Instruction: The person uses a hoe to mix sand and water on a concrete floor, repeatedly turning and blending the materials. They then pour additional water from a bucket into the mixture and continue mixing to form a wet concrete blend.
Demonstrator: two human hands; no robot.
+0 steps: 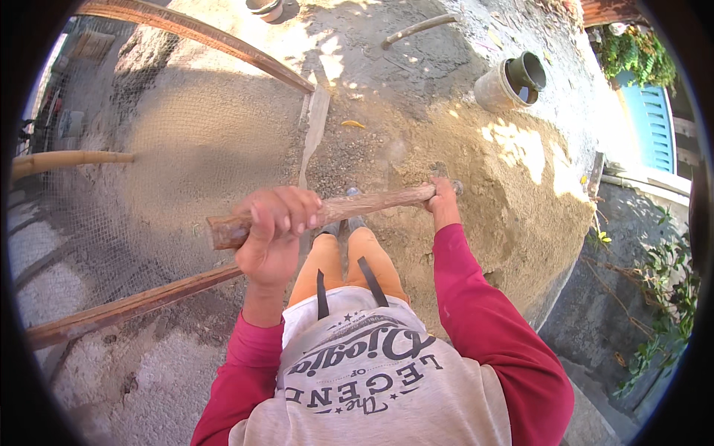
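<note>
I see a rough, matt wooden pole (375, 201) at centre, grainy sand (513, 212) at three o'clock, matt cloth sleeve (494, 320) at four, wiry mesh (104, 215) at nine.

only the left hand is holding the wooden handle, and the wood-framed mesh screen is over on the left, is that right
Not quite: both hands hold the wooden handle. In the head view, the right hand grips it too, toward the opposite end from the left hand. The wood-framed mesh screen is indeed on the left.
</note>
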